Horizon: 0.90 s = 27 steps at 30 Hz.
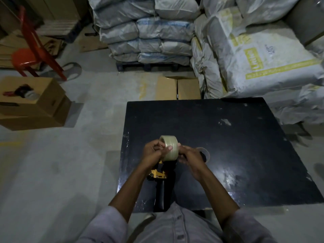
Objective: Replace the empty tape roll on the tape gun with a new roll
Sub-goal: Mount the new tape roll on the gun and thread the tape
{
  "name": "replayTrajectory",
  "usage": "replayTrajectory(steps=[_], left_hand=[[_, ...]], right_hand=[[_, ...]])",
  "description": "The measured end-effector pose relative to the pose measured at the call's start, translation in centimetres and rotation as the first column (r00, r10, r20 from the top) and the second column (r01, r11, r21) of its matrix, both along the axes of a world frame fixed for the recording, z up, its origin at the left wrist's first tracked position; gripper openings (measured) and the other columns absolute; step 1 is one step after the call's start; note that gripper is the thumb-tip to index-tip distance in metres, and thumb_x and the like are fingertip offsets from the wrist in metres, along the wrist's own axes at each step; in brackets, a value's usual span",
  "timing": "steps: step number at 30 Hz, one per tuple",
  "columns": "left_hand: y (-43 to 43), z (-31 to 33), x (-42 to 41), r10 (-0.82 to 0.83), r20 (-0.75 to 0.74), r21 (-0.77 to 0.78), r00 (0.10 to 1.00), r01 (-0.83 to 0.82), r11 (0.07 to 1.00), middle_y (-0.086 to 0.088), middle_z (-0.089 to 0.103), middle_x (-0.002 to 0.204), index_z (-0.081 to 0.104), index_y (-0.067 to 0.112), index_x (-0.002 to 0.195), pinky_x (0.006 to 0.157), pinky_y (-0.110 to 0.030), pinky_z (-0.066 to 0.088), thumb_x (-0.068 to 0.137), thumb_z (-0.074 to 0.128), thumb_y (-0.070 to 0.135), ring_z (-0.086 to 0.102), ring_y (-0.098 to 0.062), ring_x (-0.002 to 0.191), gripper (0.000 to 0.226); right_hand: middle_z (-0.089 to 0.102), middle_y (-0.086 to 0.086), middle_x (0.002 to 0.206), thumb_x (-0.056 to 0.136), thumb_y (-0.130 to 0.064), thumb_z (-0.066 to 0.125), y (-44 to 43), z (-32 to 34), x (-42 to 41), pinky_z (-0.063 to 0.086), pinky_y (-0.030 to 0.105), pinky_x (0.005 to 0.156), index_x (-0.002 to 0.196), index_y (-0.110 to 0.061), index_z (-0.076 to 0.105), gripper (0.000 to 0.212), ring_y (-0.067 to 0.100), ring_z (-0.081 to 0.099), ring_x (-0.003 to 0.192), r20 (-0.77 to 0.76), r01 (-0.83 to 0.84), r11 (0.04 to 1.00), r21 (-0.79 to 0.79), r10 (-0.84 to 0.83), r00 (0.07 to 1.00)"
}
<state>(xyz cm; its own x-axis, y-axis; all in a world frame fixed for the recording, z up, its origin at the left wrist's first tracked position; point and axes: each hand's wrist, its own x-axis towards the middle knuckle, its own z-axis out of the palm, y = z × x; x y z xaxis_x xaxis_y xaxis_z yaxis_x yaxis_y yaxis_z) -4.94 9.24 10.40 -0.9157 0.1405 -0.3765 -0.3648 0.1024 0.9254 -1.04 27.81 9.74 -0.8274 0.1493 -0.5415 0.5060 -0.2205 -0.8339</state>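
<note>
Glossy clear tape roll [169, 148]; scuffed, shiny black table [228, 137].

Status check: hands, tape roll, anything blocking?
Both hands, left and right, gripping clear new tape roll. Yellow-black tape gun beneath on black table. Empty cardboard core beside right hand; nothing blocking.

The person wears a light grey shirt [177, 225] with small buttons down the front. Both sleeves are rolled up, the left sleeve [108, 223] and the right sleeve [245, 223], bunched well back from each bare grip. No rings or watch show.
</note>
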Motion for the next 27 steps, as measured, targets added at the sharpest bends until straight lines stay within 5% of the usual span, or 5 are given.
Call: replayTrajectory(steps=[4,10,17,22,27], left_hand=[[0.1,-0.2,0.5,-0.067,0.087,-0.039,0.994,0.071,0.997,-0.013,0.076,0.081,0.068,-0.005,0.101,0.059,-0.035,0.058,0.085,0.095,0.025,0.070,-0.028,0.070,0.043],[-0.5,-0.5,1.2,-0.330,-0.175,-0.688,0.928,0.124,0.715,0.012,0.077,0.095,0.069,0.034,0.109,0.077,-0.036,0.059,0.064,0.065,0.097,0.073,-0.011,0.089,0.078],[-1.8,-1.3,0.9,-0.469,-0.410,-0.550,0.782,0.198,0.811,0.018,0.065,0.116,0.073,0.049,0.136,0.100,-0.031,0.048,0.070,0.089,0.070,0.056,-0.011,0.109,0.070],[-2.2,-0.5,0.2,-0.511,-0.499,-0.476,0.701,0.271,0.837,0.018,0.068,0.118,0.077,0.044,0.132,0.096,-0.016,0.049,0.074,0.095,0.052,0.065,-0.004,0.111,0.061],[-1.3,-0.2,0.1,-0.319,-0.409,-0.307,0.855,0.200,0.931,0.011,0.083,0.097,0.084,0.026,0.109,0.087,-0.037,0.066,0.078,0.097,0.014,0.079,-0.007,0.091,0.035]], right_hand=[[0.083,0.026,0.115,0.113,-0.032,0.067,-0.6,0.2,0.1,0.061,0.042,0.084,0.118,0.000,0.082,0.035,0.031,0.077,0.097,-0.030,0.008,0.999,0.046,-0.007,1.000],[0.085,0.018,0.102,0.113,-0.037,0.069,-0.8,0.6,0.2,0.067,0.055,0.090,0.106,-0.009,0.084,0.033,0.039,0.083,0.103,-0.038,-0.005,0.967,0.256,0.015,0.999],[0.087,0.010,0.097,0.107,-0.049,0.073,0.1,1.9,-0.4,0.067,0.055,0.098,0.106,-0.014,0.086,0.037,0.033,0.085,0.098,0.072,-0.002,0.961,0.277,-0.019,0.997],[0.083,0.024,0.118,0.111,-0.031,0.071,1.8,3.9,0.7,0.067,0.045,0.093,0.129,0.006,0.078,0.041,0.029,0.083,0.095,0.160,-0.027,0.963,-0.269,0.073,0.985],[0.081,0.022,0.112,0.113,-0.038,0.066,1.5,4.4,1.2,0.068,0.043,0.096,0.125,0.003,0.079,0.045,0.025,0.082,0.092,0.091,-0.137,0.938,-0.317,0.174,0.981]])
